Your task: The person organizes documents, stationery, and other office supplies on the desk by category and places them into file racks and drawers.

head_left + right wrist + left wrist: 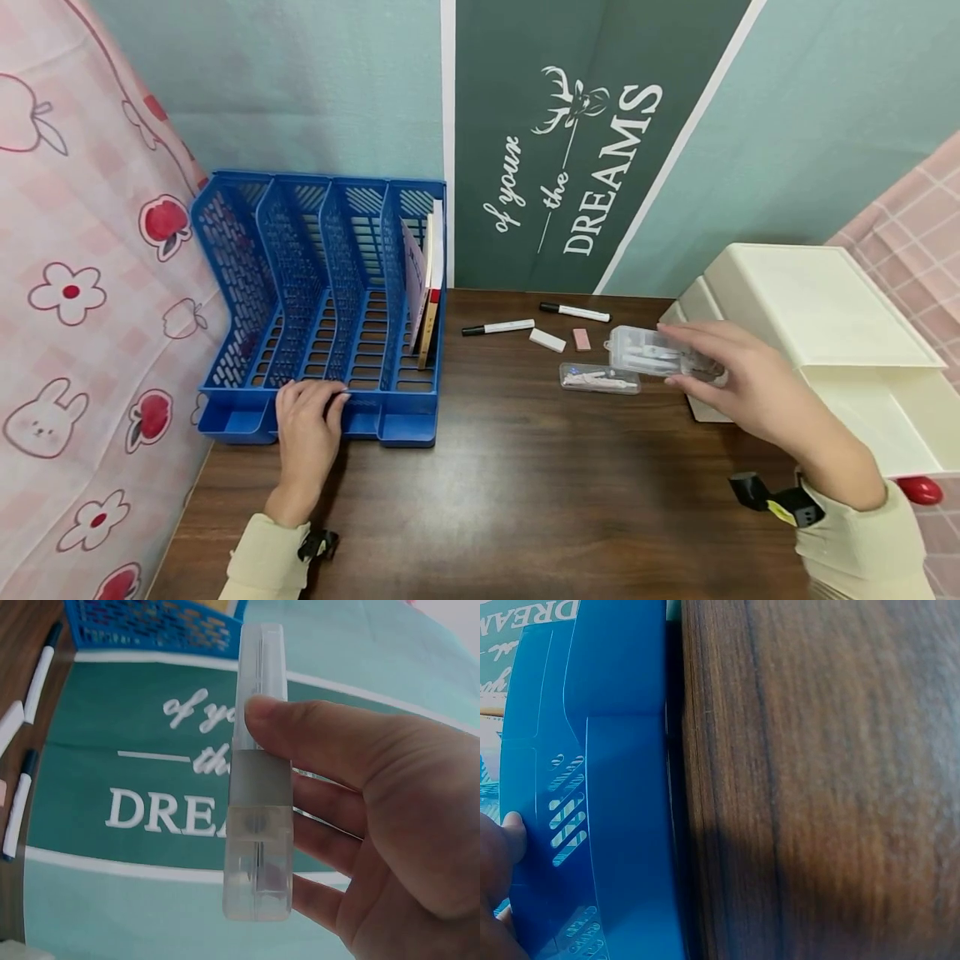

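Note:
My right hand [738,371] holds a clear plastic case [643,351] by its right end, thumb on one side and fingers on the other. Small pale items show through its walls. In the right wrist view the case [259,780] stands edge-on between thumb and fingers. A second flat clear case [600,379] with white pieces inside lies on the table, partly overlapped by the held one. My left hand [309,421] grips the front rim of a blue file rack [408,408], fingers over the edge; the left wrist view shows a fingertip on the rack's blue wall [630,825].
Two markers [498,327] [576,312], a white eraser [547,340] and a pink eraser [581,339] lie near the back wall. Several books [429,292] stand in the rack's right slot. At right, a white drawer unit [817,300] has a drawer [870,421] pulled out.

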Available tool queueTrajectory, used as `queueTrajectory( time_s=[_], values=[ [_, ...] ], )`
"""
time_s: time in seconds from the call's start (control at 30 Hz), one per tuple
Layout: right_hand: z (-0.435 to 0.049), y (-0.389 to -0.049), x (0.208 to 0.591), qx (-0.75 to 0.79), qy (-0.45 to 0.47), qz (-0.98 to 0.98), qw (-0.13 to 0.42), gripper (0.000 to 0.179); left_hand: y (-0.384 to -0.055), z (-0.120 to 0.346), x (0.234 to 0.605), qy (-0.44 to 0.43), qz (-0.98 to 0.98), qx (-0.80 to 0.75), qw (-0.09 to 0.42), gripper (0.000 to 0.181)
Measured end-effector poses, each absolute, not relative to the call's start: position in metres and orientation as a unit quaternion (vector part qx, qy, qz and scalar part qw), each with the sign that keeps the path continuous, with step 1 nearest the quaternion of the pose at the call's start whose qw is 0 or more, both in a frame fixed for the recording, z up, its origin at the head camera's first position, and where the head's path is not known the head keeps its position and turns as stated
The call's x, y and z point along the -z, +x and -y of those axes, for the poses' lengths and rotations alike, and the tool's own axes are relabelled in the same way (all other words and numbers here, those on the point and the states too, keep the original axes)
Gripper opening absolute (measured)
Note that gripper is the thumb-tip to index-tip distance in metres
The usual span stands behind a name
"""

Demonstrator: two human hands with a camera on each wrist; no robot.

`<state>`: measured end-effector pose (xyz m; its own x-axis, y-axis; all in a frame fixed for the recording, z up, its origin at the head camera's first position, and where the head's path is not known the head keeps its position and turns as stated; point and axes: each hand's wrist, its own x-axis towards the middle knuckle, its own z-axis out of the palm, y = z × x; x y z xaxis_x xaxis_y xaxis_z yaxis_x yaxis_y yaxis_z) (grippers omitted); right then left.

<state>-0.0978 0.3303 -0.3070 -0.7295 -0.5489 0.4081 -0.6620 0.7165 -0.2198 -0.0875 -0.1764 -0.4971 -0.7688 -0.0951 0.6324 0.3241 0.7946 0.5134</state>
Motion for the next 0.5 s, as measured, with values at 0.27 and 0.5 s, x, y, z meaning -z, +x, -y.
queueTrajectory(
  time_s=[0.27,0.5],
  values=[
    [-0.351,-0.096,0.3,-0.159,0.314,0.925,0.144,0.07,-0.087,0.176,0.496,-0.067,0.884,0.314,0.339,0.012],
    [-0.367,-0.087,0.294,-0.165,0.302,0.929,0.136,0.079,-0.087,0.176,0.496,-0.062,0.889,0.311,0.331,0.012]
  ],
)
